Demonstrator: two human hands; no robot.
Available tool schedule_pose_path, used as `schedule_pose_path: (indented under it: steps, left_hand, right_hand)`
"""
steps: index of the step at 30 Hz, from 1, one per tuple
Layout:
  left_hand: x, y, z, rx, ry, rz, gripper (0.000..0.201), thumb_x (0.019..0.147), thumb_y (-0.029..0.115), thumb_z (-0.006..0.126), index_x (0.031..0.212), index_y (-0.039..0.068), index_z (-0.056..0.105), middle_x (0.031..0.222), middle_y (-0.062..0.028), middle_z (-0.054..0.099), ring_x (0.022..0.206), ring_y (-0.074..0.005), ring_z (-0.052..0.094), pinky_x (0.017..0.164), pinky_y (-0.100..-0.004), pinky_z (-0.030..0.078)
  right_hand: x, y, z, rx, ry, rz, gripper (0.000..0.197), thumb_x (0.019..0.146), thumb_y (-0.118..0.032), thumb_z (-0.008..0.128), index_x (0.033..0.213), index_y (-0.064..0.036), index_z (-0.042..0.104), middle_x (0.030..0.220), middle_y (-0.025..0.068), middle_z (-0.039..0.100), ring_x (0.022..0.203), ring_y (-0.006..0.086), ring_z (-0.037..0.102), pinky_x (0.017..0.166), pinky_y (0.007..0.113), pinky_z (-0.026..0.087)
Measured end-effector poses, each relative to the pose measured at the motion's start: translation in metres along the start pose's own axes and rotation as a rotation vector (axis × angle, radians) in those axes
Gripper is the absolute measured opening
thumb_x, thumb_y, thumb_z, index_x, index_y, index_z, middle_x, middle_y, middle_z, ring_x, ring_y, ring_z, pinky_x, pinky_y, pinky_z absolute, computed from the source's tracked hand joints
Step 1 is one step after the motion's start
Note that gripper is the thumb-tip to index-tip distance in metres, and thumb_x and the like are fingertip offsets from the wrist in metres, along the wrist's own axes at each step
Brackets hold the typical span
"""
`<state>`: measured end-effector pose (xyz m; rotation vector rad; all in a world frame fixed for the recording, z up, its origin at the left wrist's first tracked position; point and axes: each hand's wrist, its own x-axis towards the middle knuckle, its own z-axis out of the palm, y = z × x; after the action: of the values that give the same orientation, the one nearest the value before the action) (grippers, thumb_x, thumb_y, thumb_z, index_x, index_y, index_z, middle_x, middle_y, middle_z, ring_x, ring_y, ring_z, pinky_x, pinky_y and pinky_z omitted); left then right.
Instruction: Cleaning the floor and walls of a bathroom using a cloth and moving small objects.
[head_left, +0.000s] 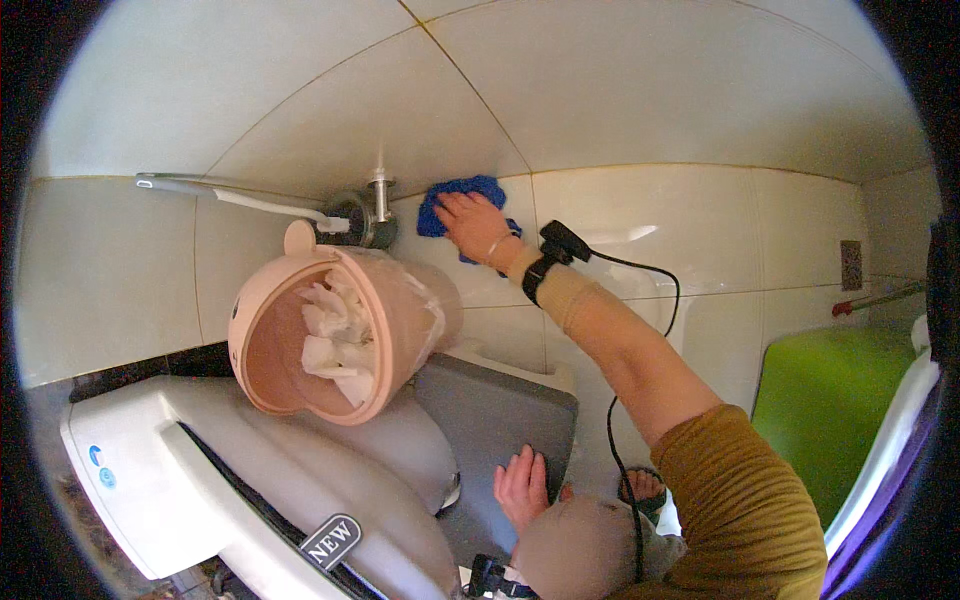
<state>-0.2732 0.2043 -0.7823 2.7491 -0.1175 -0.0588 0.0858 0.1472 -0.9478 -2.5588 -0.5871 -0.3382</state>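
Observation:
A crumpled blue cloth (pixel 463 188) lies bunched on the pale tiles, close to where the floor meets the wall. My right hand (pixel 476 228) is on top of it, fingers bent over the fabric and pressing it down. That arm reaches across from the lower right, with a black strap and cabled device at the wrist. My left hand (pixel 522 487) rests on the flat top of a grey stool (pixel 497 405), its fingers stretched and slightly apart. Part of that hand is hidden behind my knee. Nothing shows in its fingers.
A pink bin (pixel 405 330) with crumpled tissues and a clear liner stands left of the cloth. Behind it are a metal pipe (pixel 381 200) and a white-handled stick (pixel 270 205). A white toilet (pixel 330 470) fills the lower left; a green panel (pixel 830 400) stands right.

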Motion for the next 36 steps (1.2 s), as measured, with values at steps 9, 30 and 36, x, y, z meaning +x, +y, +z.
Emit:
schedule_pose_path:
  steps: [9, 30, 36]
  left_hand:
    - [-0.014, -0.010, 0.010, 0.066, 0.068, 0.096, 0.054, 0.072, 0.041, 0.062, 0.113, 0.006, 0.057, 0.123, -0.0103, 0.053, 0.109, -0.0295, 0.048, 0.097, -0.0490, 0.031]
    - [-0.008, 0.003, 0.004, 0.042, 0.080, 0.152, 0.065, 0.064, 0.023, 0.065, 0.121, 0.001, 0.045, 0.127, -0.0198, 0.045, 0.115, -0.0370, 0.043, 0.097, -0.0527, 0.030]
    - [-0.003, 0.009, -0.001, 0.028, 0.097, 0.168, 0.059, 0.068, 0.022, 0.063, 0.121, 0.001, 0.047, 0.129, -0.0152, 0.045, 0.116, -0.0317, 0.042, 0.099, -0.0491, 0.029]
  right_hand:
    - [0.049, -0.015, 0.003, 0.036, -0.240, -0.233, 0.036, 0.076, -0.032, 0.061, 0.108, -0.0146, 0.061, 0.121, 0.0024, 0.053, 0.112, 0.0196, 0.046, 0.090, 0.038, 0.036]
    - [-0.292, -0.006, -0.178, 0.409, -0.398, 0.258, 0.029, 0.068, -0.010, 0.066, 0.097, -0.0132, 0.064, 0.107, 0.0052, 0.060, 0.105, 0.0272, 0.051, 0.088, 0.041, 0.037]
    - [-0.184, 0.130, -0.175, -0.016, 0.220, 0.318, 0.045, 0.079, -0.028, 0.061, 0.119, -0.0077, 0.054, 0.122, 0.0138, 0.052, 0.113, 0.0332, 0.046, 0.093, 0.044, 0.037]
